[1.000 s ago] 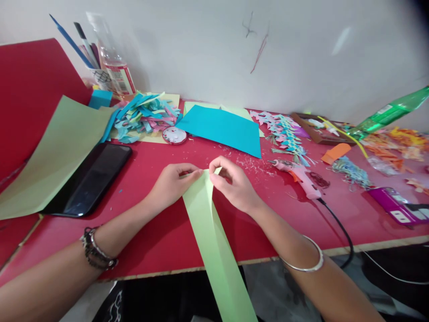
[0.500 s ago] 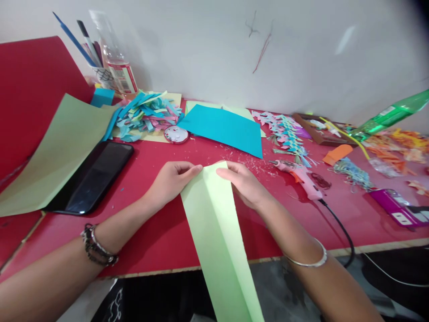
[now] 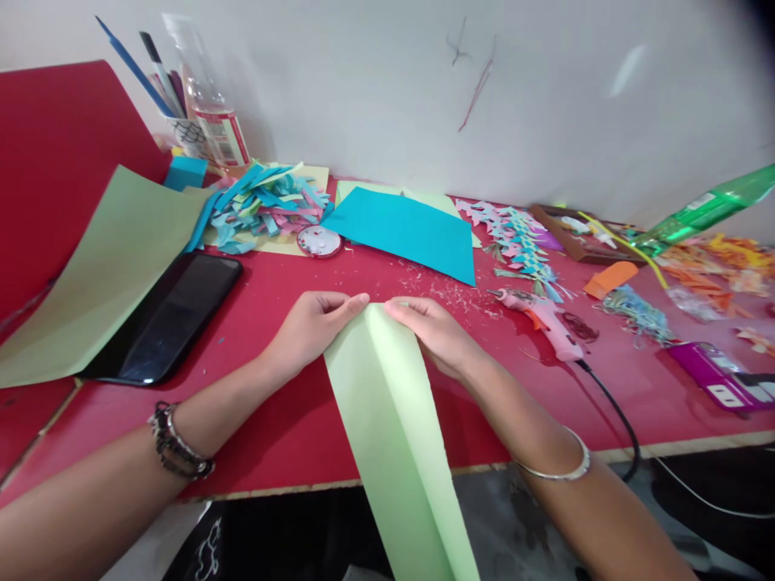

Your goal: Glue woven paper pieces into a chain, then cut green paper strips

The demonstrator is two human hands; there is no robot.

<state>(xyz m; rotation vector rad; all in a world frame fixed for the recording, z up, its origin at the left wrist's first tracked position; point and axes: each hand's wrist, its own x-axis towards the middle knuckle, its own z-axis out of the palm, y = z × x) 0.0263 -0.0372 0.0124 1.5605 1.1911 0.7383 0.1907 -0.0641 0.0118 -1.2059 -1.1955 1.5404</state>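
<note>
A long light-green sheet of paper hangs from both hands over the table's front edge, with a lengthwise bend down its middle. My left hand pinches its top left corner between thumb and fingers. At the top right corner, my right hand grips the same sheet, thumb on top. The two thumbs are close together. Beyond the hands lies a blue sheet of paper. To the right rests a pink glue gun with a black cord.
A black phone lies at left, partly under another green sheet. Cut paper strips, a clear bottle and a round white lid stand behind. At right are a braided paper garland, a green bottle and a purple box.
My right hand has moved slightly left, bringing its thumb nearer the left one. The green sheet's top edge is now narrower and more bent between them.
</note>
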